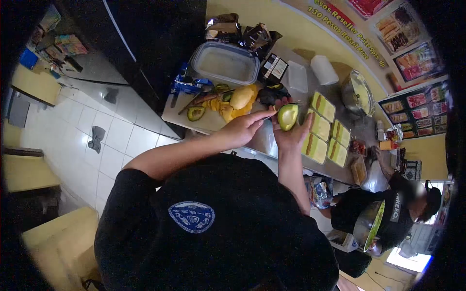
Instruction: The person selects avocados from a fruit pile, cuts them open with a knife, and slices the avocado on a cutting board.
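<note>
Cradled in the palm of my right hand (292, 137) is an avocado half (288, 116), its pale green flesh facing up. My left hand (246, 130) is closed, its fingertips pinching a thin utensil beside the avocado; the utensil is mostly hidden, and its kind is unclear. Beyond my left hand, a peeled yellow mango (241, 98) rests on mango peels (226, 112) on a cutting board (171, 115). Another avocado half (195, 113) lies at the board's left. Right of my right hand stand several rectangular tubs (320, 127) with green, cream and brown bands.
A clear plastic container (225, 44) stands at the back, near dark packets (257, 39). A metal bowl (358, 94) sits by the wall at the right. At lower right, a co-worker (388, 203) stands near another metal bowl (365, 228) with green contents. A knife (174, 100) lies at the board's left edge.
</note>
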